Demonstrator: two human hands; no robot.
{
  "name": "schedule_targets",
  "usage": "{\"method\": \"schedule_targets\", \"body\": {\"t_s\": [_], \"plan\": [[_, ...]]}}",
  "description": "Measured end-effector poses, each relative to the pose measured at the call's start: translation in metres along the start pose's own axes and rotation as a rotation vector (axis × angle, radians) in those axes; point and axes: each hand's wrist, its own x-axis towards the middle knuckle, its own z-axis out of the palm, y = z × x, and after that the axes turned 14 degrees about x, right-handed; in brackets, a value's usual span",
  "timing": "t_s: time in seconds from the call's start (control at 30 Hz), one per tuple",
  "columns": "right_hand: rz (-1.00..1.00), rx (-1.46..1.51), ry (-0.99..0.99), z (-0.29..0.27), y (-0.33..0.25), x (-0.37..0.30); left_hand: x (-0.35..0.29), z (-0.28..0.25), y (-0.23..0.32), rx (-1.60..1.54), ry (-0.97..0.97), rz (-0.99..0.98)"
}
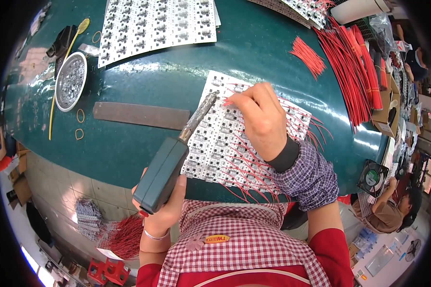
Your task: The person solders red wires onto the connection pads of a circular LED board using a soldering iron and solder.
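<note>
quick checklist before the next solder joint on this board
1. Left hand grips soldering iron handle: ok.
2. Iron tip over the circuit panel: ok.
3. Right hand pinches a red wire at the panel: ok.
4. Tip touching the wire: cannot tell.
5. Panel flat on green table: ok.
6. Spare red wires within reach: ok.

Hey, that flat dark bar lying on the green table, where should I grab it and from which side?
Pinch the flat dark bar by its long edges near the left end, from above. It lies flat, and the soldering iron in the left hand crowds its right end.
</note>
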Motion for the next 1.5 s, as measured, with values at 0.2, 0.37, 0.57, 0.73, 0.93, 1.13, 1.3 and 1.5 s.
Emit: {"method": "schedule_targets", "body": {"t_s": [0.2,0.37,0.57,0.73,0.93,1.13,1.3,1.5], "plan": [[-0.100,-0.104,0.026,0.000,-0.013,-0.008,0.003,0.000,0.001,-0.002,0.018,0.076],[-0.068,-0.076,0.007,0.007,-0.008,-0.014,0.009,-0.001,0.008,-0.025,-0.019,0.095],[-0.054,-0.070,-0.001,0.008,-0.010,-0.013,0.012,-0.001,0.010,-0.020,-0.060,0.127],[-0.040,-0.069,0.004,0.010,-0.011,-0.013,0.011,0.000,0.006,-0.018,-0.062,0.125],[-0.010,-0.032,0.013,0.010,-0.010,-0.013,0.015,-0.001,0.008,0.032,-0.108,0.160],[-0.007,-0.026,0.019,0.010,-0.011,-0.012,0.006,0.001,0.000,-0.005,-0.067,0.069],[-0.030,-0.065,0.013,0.009,-0.010,-0.013,0.008,0.001,0.001,-0.017,-0.063,0.067],[-0.054,-0.093,-0.032,0.008,-0.010,-0.015,0.009,0.001,0.003,0.001,-0.068,0.100]]}}
